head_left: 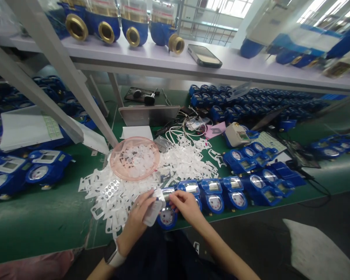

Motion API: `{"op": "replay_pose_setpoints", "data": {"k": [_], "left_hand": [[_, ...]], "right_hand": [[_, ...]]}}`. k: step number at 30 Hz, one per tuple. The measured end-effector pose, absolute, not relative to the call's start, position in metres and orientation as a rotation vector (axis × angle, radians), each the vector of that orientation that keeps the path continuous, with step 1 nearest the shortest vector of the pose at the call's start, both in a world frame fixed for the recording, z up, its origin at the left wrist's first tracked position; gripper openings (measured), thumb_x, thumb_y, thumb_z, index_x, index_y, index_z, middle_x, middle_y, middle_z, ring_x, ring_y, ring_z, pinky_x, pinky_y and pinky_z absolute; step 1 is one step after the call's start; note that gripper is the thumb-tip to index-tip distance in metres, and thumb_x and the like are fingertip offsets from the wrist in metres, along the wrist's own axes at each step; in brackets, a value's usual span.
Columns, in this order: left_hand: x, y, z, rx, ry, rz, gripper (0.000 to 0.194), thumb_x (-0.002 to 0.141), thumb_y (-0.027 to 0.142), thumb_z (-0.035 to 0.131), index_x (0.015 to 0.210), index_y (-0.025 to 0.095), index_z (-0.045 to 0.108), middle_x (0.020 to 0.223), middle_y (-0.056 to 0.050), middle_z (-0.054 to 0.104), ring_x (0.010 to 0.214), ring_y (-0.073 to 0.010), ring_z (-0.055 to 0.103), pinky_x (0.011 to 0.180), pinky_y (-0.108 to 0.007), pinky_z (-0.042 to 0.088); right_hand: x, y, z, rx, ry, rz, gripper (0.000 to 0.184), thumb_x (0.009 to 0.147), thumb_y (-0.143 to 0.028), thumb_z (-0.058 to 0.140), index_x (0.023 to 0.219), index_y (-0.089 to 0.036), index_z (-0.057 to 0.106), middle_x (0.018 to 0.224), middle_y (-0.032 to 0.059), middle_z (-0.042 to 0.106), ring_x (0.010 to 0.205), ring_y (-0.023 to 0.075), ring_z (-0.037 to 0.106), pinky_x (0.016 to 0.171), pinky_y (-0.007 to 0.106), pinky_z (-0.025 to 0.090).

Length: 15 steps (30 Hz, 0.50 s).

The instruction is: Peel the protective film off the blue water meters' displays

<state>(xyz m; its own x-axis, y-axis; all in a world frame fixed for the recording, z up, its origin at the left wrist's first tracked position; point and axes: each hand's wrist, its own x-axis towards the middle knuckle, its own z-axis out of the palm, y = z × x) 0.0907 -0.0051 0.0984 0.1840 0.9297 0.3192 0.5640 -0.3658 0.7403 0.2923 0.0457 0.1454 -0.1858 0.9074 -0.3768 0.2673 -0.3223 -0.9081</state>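
My left hand [137, 219] is closed on a small white plastic cover piece [154, 210], held over a blue water meter [167, 214] at the front edge of the green table. My right hand [186, 204] pinches at the top of the same meter, fingers curled against it. A dark watch sits on my left wrist. The meter is the leftmost of a row of blue meters [221, 192] running to the right. A heap of white plastic frames [116, 198] lies just left of and behind my hands.
A pink round tray [121, 171] of small clear caps rests on the heap. More blue meters [32, 171] sit left and at the back right. A shelf [163, 62] above carries large brass-fitted meters and a phone [204, 55]. Cables, a label printer [236, 134], slanted frame bars.
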Motion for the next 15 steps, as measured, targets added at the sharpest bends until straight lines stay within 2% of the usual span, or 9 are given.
{"op": "replay_pose_setpoints", "data": {"k": [4,7,10,15], "left_hand": [[0.097,-0.005,0.095,2.274,1.338,1.028,0.044,0.081,0.007,0.052,0.123,0.02,0.048,0.132,-0.014,0.051,0.125,-0.0223,0.045,0.104,-0.043,0.042],[0.102,-0.005,0.095,2.181,1.322,1.059,0.043,0.081,0.015,0.058,0.123,0.021,0.048,0.137,-0.014,0.046,0.128,-0.0247,0.041,0.106,-0.046,0.039],[0.105,-0.002,0.093,1.773,1.461,1.148,0.04,0.079,0.03,0.063,0.117,0.022,0.053,0.141,-0.013,0.041,0.129,-0.0268,0.041,0.106,-0.046,0.038],[0.107,0.011,0.077,0.918,1.64,1.127,0.047,0.079,0.043,0.06,0.117,0.016,0.056,0.127,-0.013,0.057,0.122,-0.0257,0.049,0.107,-0.045,0.036]], "right_hand": [[0.28,0.029,0.138,-1.528,-1.208,1.629,0.029,0.068,-0.044,0.069,0.066,-0.015,0.062,0.051,-0.0008,0.059,0.046,0.0115,0.053,0.045,0.022,0.04],[0.284,0.027,0.132,-1.535,-1.123,1.632,0.032,0.068,-0.048,0.068,0.067,-0.016,0.061,0.051,-0.0006,0.06,0.046,0.0124,0.055,0.043,0.021,0.04],[0.295,0.026,0.122,-1.577,-1.033,1.582,0.038,0.068,-0.053,0.066,0.07,-0.016,0.059,0.051,-0.0006,0.061,0.044,0.0124,0.055,0.039,0.02,0.039],[0.31,0.024,0.1,-1.633,-0.987,1.512,0.04,0.067,-0.054,0.068,0.071,-0.015,0.06,0.047,-0.0001,0.061,0.039,0.0106,0.052,0.037,0.019,0.04]]}}
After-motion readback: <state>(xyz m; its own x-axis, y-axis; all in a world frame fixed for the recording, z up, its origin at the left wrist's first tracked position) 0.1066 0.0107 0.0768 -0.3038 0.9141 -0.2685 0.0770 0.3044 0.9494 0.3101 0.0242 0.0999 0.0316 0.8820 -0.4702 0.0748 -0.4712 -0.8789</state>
